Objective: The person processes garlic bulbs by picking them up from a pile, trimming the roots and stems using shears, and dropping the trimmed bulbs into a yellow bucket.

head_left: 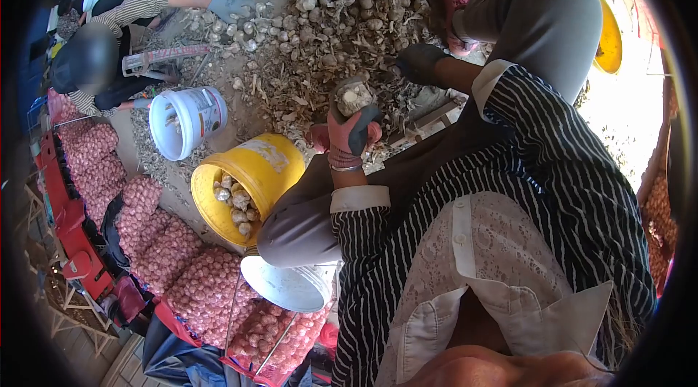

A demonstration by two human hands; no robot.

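Observation:
My left hand (347, 131), in a pink and dark glove, is closed around a pale garlic bulb (355, 98) in front of my left knee. My right hand (422, 65), in a dark glove, is at the near side of the garlic pile (342, 5), to the right of the held bulb. Its fingers are too dark to tell their shape or whether they grip anything. Dry stalks and skins lie under both hands. Below my right hand is a wooden-looking frame (429, 124), partly hidden by my leg.
A yellow bucket (283, 161) with several bulbs lies tipped beside my left knee. White buckets (211, 107) (291, 285) stand nearby. At the left, a co-worker (138, 9) reaches a gloved hand toward the pile. Full net sacks of garlic (211, 292) line the lower left. A yellow tub (609, 38) is at the right.

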